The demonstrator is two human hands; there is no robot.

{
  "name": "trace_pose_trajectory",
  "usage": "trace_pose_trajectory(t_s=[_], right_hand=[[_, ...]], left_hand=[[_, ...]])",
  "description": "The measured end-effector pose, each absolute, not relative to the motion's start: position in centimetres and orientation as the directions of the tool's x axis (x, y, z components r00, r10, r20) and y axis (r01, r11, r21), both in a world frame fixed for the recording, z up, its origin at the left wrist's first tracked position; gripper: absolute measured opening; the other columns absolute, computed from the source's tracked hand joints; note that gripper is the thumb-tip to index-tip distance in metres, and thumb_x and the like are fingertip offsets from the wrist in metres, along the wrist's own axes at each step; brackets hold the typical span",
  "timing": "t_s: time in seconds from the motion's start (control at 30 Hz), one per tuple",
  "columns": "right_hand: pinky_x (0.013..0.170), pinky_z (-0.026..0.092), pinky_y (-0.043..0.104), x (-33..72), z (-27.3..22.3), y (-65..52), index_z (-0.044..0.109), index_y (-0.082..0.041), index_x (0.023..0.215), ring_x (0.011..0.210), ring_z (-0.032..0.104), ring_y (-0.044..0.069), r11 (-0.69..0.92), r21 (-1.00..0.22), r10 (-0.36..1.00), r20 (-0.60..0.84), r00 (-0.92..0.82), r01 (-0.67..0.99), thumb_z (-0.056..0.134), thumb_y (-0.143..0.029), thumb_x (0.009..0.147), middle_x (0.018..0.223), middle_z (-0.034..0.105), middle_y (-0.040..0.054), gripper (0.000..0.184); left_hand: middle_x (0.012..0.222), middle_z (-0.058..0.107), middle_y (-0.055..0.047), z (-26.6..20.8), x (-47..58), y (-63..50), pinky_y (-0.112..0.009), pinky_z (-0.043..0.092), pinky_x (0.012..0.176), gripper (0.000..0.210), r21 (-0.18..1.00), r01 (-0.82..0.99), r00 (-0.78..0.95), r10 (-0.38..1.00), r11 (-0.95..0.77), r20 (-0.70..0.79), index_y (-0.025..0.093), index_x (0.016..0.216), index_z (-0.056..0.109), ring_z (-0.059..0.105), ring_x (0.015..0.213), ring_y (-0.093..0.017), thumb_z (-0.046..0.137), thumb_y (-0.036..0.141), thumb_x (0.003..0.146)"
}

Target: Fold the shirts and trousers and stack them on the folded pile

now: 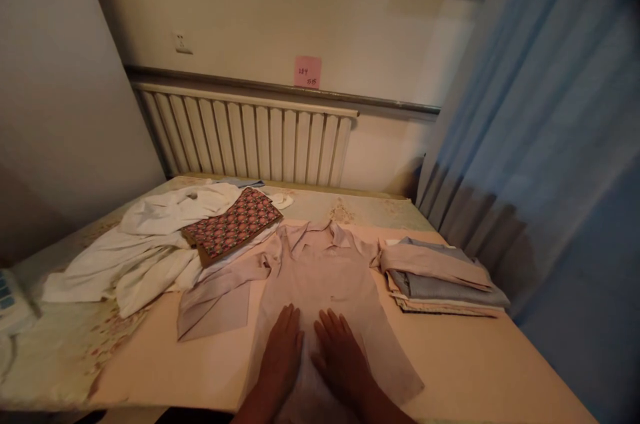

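Note:
A pale pinkish long-sleeved shirt (325, 277) lies spread on the table, its collar pointing away from me. My left hand (283, 347) rests flat on the lower left of the shirt's body, fingers stretched forward. Beside it, my right hand (340, 351) lies palm down on the cloth, fingers extended, with a narrow gap between the two. One sleeve reaches out to the left, bent over the table. The other sleeve runs right, over a stack of folded clothes (450, 291). Neither hand grasps anything.
Rumpled white cloth (150, 231) and a patterned red folded cloth (235, 224) lie at the left. A peach sheet (475, 357) covers part of the table. Behind stands a radiator (250, 137); a blue curtain (530, 144) hangs at the right. A white device (13, 304) sits far left.

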State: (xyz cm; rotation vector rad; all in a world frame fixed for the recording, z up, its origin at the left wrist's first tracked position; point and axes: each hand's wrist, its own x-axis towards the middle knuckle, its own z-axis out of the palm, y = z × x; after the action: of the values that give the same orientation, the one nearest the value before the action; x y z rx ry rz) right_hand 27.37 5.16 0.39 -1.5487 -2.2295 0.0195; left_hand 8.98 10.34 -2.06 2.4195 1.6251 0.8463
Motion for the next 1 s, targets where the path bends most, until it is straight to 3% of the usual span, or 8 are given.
trace_pose_trajectory(t_s=[0.3, 0.4, 0.63, 0.87, 1.0], right_hand=[[0.116, 0.023, 0.051, 28.1, -0.7, 6.1, 0.032, -0.027, 0.147, 0.143, 0.021, 0.029, 0.374, -0.201, 0.925, 0.157, -0.347, 0.905, 0.055, -0.032, 0.087, 0.156, 0.024, 0.0021, 0.065], [0.115, 0.025, 0.052, 28.3, -1.1, 6.5, 0.032, -0.027, 0.147, 0.142, 0.024, 0.031, 0.377, -0.179, 0.925, 0.118, -0.361, 0.909, 0.058, -0.032, 0.084, 0.156, 0.023, 0.0032, 0.068], [0.107, 0.037, 0.048, 29.2, -3.0, 7.4, 0.039, -0.025, 0.144, 0.136, 0.037, 0.032, 0.47, -0.005, 0.854, 0.256, -0.453, 0.883, 0.06, -0.038, 0.081, 0.151, 0.034, 0.0063, 0.067], [0.091, 0.052, 0.041, 30.1, -4.0, 8.6, 0.045, -0.024, 0.14, 0.119, 0.057, 0.03, 0.523, 0.218, 0.721, 0.403, -0.564, 0.824, 0.054, -0.056, 0.084, 0.135, 0.056, 0.0088, 0.065], [0.084, 0.056, 0.038, 31.0, -5.0, 9.0, 0.051, -0.031, 0.133, 0.11, 0.064, 0.028, 0.55, 0.2, 0.704, 0.41, -0.579, 0.811, 0.054, -0.054, 0.085, 0.126, 0.063, 0.0051, 0.054]], left_hand=[[0.148, 0.042, -0.012, -0.8, 9.1, 15.2, -0.049, 0.03, 0.112, 0.05, 0.226, 0.873, 0.391, 0.898, -0.432, 0.205, 0.014, 0.137, 0.049, 0.032, 0.139, -0.027, 0.04, 0.022, 0.088], [0.149, 0.04, -0.012, -0.7, 8.7, 15.4, -0.05, 0.028, 0.113, 0.051, 0.189, 0.873, 0.42, 0.889, -0.45, 0.181, 0.015, 0.138, 0.048, 0.03, 0.14, -0.028, 0.04, 0.025, 0.089], [0.151, 0.036, -0.011, -1.5, 8.4, 15.6, -0.053, 0.027, 0.112, 0.054, 0.183, 0.853, 0.454, 0.868, -0.489, 0.202, 0.016, 0.142, 0.042, 0.028, 0.141, -0.03, 0.039, 0.028, 0.09], [0.148, 0.042, -0.01, -2.2, 8.1, 16.5, -0.052, 0.031, 0.11, 0.052, 0.186, 0.856, 0.431, 0.865, -0.482, 0.256, 0.017, 0.138, 0.048, 0.035, 0.138, -0.03, 0.044, 0.026, 0.087], [0.146, 0.044, -0.009, -2.0, 7.9, 16.8, -0.052, 0.033, 0.11, 0.055, 0.209, 0.844, 0.437, 0.859, -0.495, 0.267, 0.018, 0.137, 0.049, 0.037, 0.136, -0.029, 0.048, 0.02, 0.082]])
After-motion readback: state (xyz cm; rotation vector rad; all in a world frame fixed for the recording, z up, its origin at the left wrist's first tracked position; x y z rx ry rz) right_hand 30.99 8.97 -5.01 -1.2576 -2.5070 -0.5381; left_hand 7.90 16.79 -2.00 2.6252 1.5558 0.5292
